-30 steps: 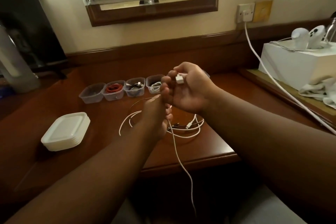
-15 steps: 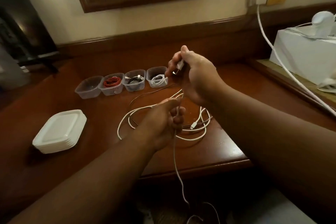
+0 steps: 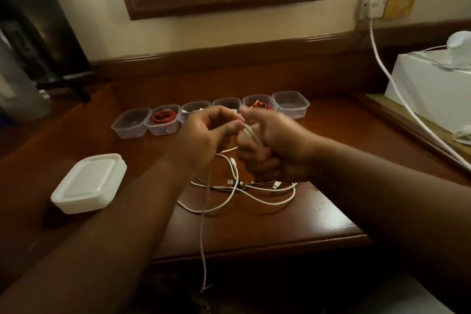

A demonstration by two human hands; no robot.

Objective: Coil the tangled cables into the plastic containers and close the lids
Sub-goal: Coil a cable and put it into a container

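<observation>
White charging cable [image 3: 204, 224] runs from both hands down over the brown wooden tabletop's [image 3: 318, 214] front edge. Left hand [image 3: 204, 135] pinches it; right hand [image 3: 270, 145] grips its coiled loops in a fist. Six clear plastic containers [image 3: 290, 106] line the back edge, stacked white lids [image 3: 89, 183] near the left edge.

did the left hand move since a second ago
Yes. The left hand has risen from the near desk up and away, to just in front of the container row, beside the right hand, both gripping the white cable.
</observation>
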